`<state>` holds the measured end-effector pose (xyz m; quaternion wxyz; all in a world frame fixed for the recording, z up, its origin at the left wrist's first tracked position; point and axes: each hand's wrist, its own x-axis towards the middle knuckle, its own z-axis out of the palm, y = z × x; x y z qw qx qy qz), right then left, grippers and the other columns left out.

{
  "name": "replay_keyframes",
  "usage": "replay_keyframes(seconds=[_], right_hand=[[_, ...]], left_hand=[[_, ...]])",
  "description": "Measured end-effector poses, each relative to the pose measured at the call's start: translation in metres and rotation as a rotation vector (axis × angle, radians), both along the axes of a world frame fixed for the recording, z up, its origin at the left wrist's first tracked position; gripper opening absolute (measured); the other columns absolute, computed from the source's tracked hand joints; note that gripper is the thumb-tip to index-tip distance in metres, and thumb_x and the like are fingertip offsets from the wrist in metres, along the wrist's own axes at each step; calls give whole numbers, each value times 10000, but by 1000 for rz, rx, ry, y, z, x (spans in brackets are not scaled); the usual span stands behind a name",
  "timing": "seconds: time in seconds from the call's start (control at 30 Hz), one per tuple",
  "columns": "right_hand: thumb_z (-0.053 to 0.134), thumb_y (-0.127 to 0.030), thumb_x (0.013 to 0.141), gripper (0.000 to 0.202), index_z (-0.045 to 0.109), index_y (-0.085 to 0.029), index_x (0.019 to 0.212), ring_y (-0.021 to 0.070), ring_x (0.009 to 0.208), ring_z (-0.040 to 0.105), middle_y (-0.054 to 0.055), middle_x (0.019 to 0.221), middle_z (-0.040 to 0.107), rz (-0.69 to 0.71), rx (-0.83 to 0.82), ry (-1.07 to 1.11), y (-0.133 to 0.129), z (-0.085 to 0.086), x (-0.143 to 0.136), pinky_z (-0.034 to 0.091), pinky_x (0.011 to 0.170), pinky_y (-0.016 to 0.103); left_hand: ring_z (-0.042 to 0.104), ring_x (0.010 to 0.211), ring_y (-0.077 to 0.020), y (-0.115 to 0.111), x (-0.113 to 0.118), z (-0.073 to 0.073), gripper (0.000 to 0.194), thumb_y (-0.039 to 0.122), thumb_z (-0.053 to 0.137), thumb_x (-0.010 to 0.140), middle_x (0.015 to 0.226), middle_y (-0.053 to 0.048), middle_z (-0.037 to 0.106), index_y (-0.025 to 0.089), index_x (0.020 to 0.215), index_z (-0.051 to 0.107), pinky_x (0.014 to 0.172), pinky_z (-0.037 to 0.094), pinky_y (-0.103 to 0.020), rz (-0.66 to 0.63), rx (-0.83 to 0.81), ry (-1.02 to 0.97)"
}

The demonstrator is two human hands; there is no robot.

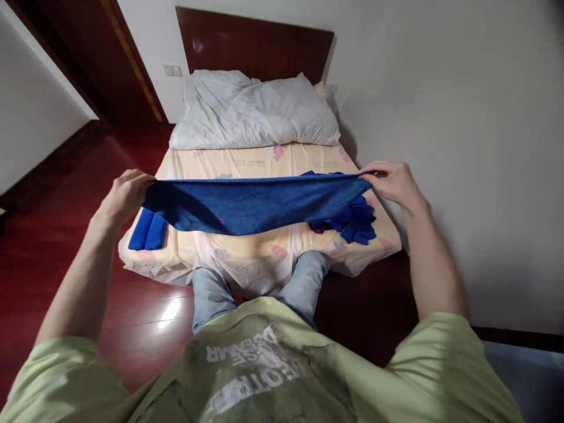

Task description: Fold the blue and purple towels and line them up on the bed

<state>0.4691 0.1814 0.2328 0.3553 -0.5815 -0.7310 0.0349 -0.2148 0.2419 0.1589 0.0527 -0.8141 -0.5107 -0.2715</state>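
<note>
A blue towel (255, 205) is stretched out level above the bed between my two hands. My left hand (130, 191) pinches its left corner, and my right hand (390, 181) pinches the right one. The upper edge is pulled taut while the lower part hangs and sags. Below the towel's left end, a neatly folded blue cloth bundle (148, 229) lies on the bed. At the right, partly behind the towel, rests a crumpled heap of blue cloths (359, 220).
The bed (259, 258) has a pale sheet with a flower print. A bunched white quilt (255, 111) lies by the dark wooden headboard (255, 47). Walls stand behind and to the right; red wooden floor (79, 247) stretches at the left.
</note>
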Motion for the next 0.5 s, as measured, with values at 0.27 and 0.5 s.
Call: replay_keyframes(seconds=[0.27, 0.5], right_hand=[[806, -324, 838, 152, 807, -181, 890, 124, 608, 525, 39, 737, 744, -180, 108, -52, -1, 3, 7, 469, 671, 266], [783, -262, 850, 99, 814, -191, 911, 127, 561, 601, -3, 580, 661, -211, 83, -74, 3, -4, 10, 491, 674, 255]], left_hand=[[644, 1223, -225, -9, -19, 21, 597, 588, 341, 1020, 1111, -49, 760, 149, 1205, 701, 811, 465, -427, 223, 55, 1], [685, 1078, -175, -15, -25, 45, 527, 504, 386, 996, 1107, -47, 742, 137, 1157, 727, 907, 531, -392, 112, 0, -43]])
